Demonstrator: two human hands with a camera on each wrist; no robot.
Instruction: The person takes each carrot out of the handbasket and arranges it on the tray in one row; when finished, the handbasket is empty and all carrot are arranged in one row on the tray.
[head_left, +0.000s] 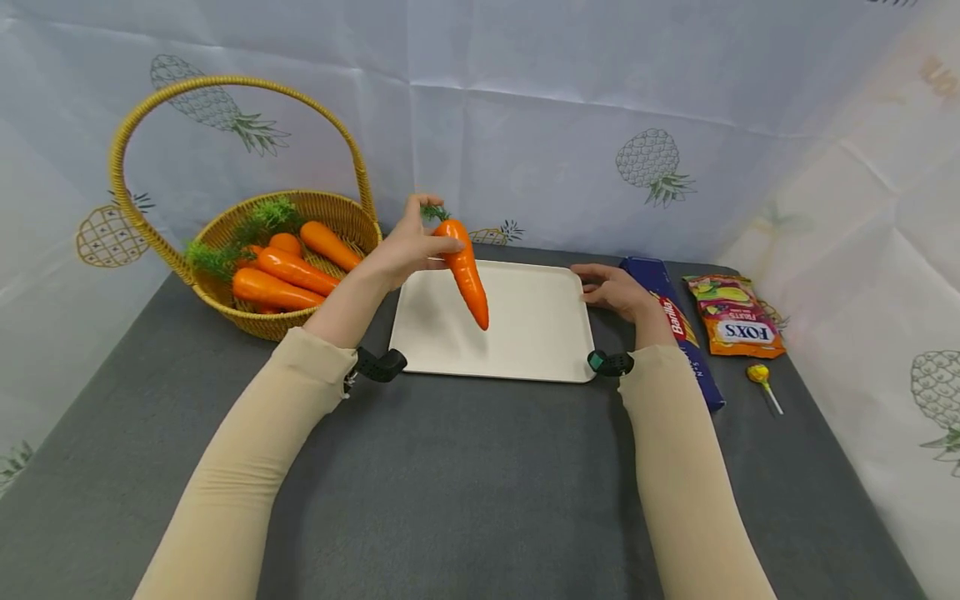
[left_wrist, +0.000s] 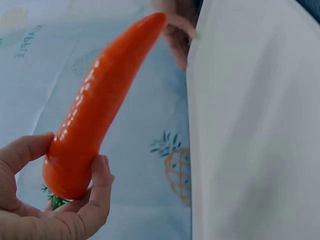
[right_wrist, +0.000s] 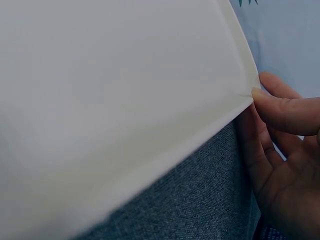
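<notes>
An orange carrot [head_left: 467, 279] with a tuft of green at its top is pinched by my left hand [head_left: 408, 246] above the tray's left half. Its tip points down and toward me in the head view. The left wrist view shows thumb and fingers [left_wrist: 101, 177] round the thick end of the carrot [left_wrist: 95, 107]. At the far right corner of the cream tray [head_left: 536, 325], my right hand [head_left: 617, 292] grips the rim. Its thumb [right_wrist: 280, 110] lies on the tray's edge in the right wrist view, with other fingers below and behind the corner.
Left of the tray stands a yellow wicker basket [head_left: 360, 171] with a tall handle, holding several carrots [head_left: 288, 271]. A blue Barilla box [head_left: 693, 367] lies beside the right forearm. Farther right are a Fox's candy bag [head_left: 735, 315] and a yellow lollipop [head_left: 759, 374] on the grey table [head_left: 465, 492].
</notes>
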